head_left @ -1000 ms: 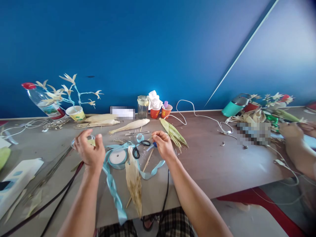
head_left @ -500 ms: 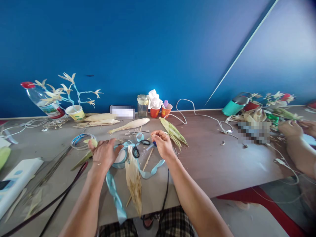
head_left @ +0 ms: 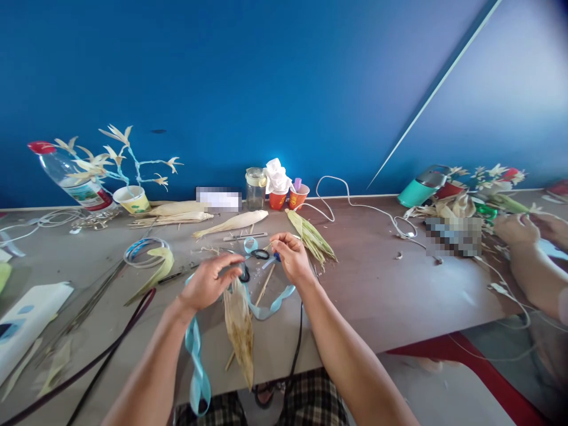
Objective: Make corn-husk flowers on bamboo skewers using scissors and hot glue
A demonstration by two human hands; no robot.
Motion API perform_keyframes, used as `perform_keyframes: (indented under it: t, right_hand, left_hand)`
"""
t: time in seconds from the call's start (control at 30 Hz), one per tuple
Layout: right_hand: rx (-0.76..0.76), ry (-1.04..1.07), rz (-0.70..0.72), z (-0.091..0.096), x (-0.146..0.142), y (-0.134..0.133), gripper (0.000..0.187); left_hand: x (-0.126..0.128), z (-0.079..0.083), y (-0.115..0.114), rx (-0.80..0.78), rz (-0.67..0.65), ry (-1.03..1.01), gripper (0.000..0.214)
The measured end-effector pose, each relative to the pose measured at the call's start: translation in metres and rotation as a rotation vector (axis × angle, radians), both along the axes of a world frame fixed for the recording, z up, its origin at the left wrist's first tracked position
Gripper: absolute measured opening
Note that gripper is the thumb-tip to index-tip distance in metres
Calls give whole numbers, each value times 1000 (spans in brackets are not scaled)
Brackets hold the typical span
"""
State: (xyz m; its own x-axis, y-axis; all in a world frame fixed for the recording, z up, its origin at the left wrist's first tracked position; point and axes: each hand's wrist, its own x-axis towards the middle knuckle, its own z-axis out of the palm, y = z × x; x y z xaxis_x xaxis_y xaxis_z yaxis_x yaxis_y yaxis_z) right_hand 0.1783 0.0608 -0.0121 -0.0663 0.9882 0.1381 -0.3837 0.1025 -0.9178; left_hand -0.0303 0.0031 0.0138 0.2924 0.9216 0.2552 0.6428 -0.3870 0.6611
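My left hand (head_left: 213, 280) hovers over the table with fingers stretched out and the thumb apart, nothing in it. Below it lie scissors with black handles (head_left: 244, 273) and a light blue ribbon (head_left: 198, 367), one end hanging over the table's front edge. A dry corn husk (head_left: 238, 334) lies just right of that hand, on the ribbon. My right hand (head_left: 289, 255) is closed in a pinch at the fingertips; a thin pale sliver seems to stick out, too small to name. Beside it, a strip of light blue ribbon (head_left: 270, 309) curls across the table.
Along the wall stand a bottle (head_left: 84, 189), a yellow cup (head_left: 132, 201) with husk flowers, a glass jar (head_left: 256, 189) and red paper cups (head_left: 278, 201). Green husks (head_left: 313, 236) lie right of centre. A co-worker's hands (head_left: 519, 228) are at the far right, near a green kettle-like vessel (head_left: 419, 189).
My left hand has moved right from over the ribbon roll toward the scissors, leaving the pale green husk by the coil uncovered. My right hand stays pinched in nearly the same place.
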Motion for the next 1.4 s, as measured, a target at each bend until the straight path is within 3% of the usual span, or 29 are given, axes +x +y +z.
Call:
perform_keyframes:
  t: [0.07,0.13,0.2,0.3,0.4,0.5,1.1,1.17,1.23,1.33,1.4]
  right_hand:
    - [-4,-7,-4,1,1,0,15]
    - [-5,-17,-7,1,1,-1,16]
    - [-2,-22,-2,1,0,-1,17]
    - [13,-34,26,-1,-1,-2,18]
    - [24,-33,51,-3,-2,-2,17]
    - [22,-10,47,-3,-2,-1,14]
    - [20,-18,64,-2,-2,-2,12]
    - [19,-7,64,-1,-1,-2,13]
    - [16,3,61,-1,-1,-1,13]
    - [20,3,53,-3,0,0,12]
    - [28,-4,47,-5,1,1,11]
  left_hand:
    - [-10,-6,6,204,264,-4,34]
    - [-20,-12,13,317,432,37,36]
    - [-24,-15,16,335,467,79,38]
    - [-12,-14,11,106,308,92,42]
    - [14,-11,-1,-146,-49,109,39]
    - [36,-9,-10,-202,-283,183,41]
    - [50,1,-25,-346,-492,118,42]
    - [48,2,-24,-284,-457,109,36]
    - [43,1,-19,-143,-317,114,32]
    - [30,-8,-10,165,77,292,32]
    - [24,-15,-7,237,280,476,31]
